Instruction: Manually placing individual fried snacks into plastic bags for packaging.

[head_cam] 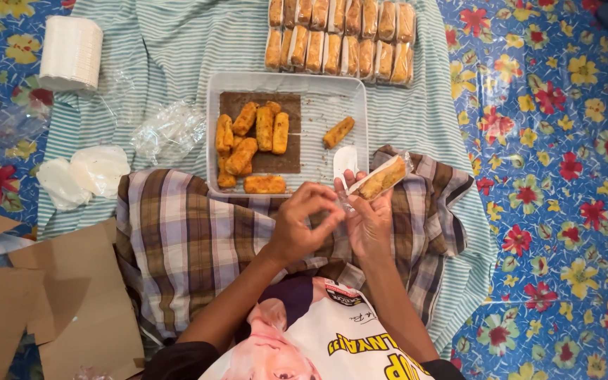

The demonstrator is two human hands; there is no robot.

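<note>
My right hand [373, 222] holds a fried golden roll in a clear plastic sleeve [381, 177], tilted up to the right. My left hand [302, 226] pinches the open end of that sleeve near a small white paper piece [345, 160]. Both hands hover over a plaid cloth [191, 239] on my lap. Just beyond them sits a white tray [318, 88] with several unwrapped fried rolls [251, 144] on a brown sheet, and one roll [338, 131] lying apart on the tray's right side.
Two rows of wrapped rolls [340, 39] lie past the tray on a green striped cloth [170, 42]. A stack of white papers [70, 53], loose clear bags [169, 130] and white paper pieces [82, 174] lie left. Cardboard [72, 302] sits lower left on the flowered blue mat [564, 176].
</note>
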